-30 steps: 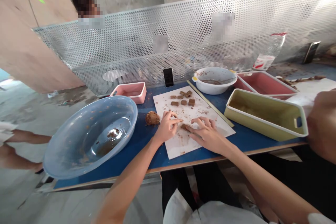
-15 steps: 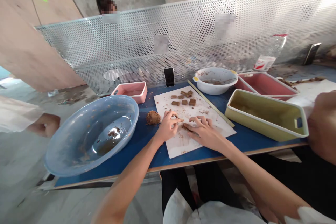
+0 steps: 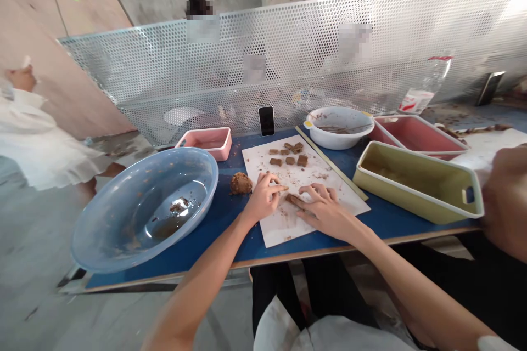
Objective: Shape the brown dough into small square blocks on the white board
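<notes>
A short roll of brown clay-like material [image 3: 293,199] lies on a white board [image 3: 276,232]. My right hand [image 3: 327,213] rests on its right end with the fingers stretched out and apart. Just left of the roll, my left hand [image 3: 264,198] hovers low over or touches the board, thumb and fingers bent but apart, with nothing plainly held. Further up the board are several small brown blocks [image 3: 275,162] and scattered crumbs. A larger brown lump [image 3: 240,183] sits beside the board's left edge, near my left hand.
A large blue basin [image 3: 142,214] with a little murky water stands left. Behind are a pink box [image 3: 209,142], a phone [image 3: 267,120] and a white basin [image 3: 340,129]. A flat strip [image 3: 333,164] borders the board; a green box [image 3: 415,186] and another person's arm [image 3: 506,197] are right.
My right hand has shifted slightly right, showing more of the brown roll. My left hand stays nearly still. A person in white at the left has moved, an arm now raised.
</notes>
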Demonstrator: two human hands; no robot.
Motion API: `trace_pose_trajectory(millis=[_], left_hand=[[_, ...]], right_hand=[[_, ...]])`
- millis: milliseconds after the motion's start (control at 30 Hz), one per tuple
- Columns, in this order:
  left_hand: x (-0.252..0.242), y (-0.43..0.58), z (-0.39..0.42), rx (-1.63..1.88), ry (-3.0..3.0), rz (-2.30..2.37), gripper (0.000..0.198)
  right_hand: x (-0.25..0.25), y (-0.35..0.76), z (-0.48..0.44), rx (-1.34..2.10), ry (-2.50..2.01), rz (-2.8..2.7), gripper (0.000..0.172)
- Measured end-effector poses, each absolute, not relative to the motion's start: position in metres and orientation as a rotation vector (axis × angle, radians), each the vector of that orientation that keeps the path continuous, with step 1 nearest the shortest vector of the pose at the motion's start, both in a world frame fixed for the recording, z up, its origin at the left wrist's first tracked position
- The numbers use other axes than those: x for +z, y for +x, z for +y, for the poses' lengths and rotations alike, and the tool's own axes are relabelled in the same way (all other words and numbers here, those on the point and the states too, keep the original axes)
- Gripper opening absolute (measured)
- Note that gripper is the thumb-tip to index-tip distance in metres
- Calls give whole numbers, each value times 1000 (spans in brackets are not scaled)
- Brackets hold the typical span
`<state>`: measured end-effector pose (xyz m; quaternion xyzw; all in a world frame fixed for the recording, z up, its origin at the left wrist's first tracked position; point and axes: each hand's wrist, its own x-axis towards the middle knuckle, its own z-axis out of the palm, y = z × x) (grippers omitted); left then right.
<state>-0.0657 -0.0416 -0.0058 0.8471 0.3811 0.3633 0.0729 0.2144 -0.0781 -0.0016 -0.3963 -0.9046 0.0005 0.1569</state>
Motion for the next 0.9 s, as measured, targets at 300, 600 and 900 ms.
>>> trace_pose_trajectory(millis=[300,600,900], left_hand=[[-5,-66,-42,1084,2537,1155,52],[-7,-67,-41,1085,2566,1176,52],[-6,-67,-41,1113,2519,1151,51]], right_hand=[[5,210,-81,-1,-1145,-2601,52],[-1,206,-80,-5,-1186,-2603,54],[-1,208,-81,-5,-1160,-2615,53]])
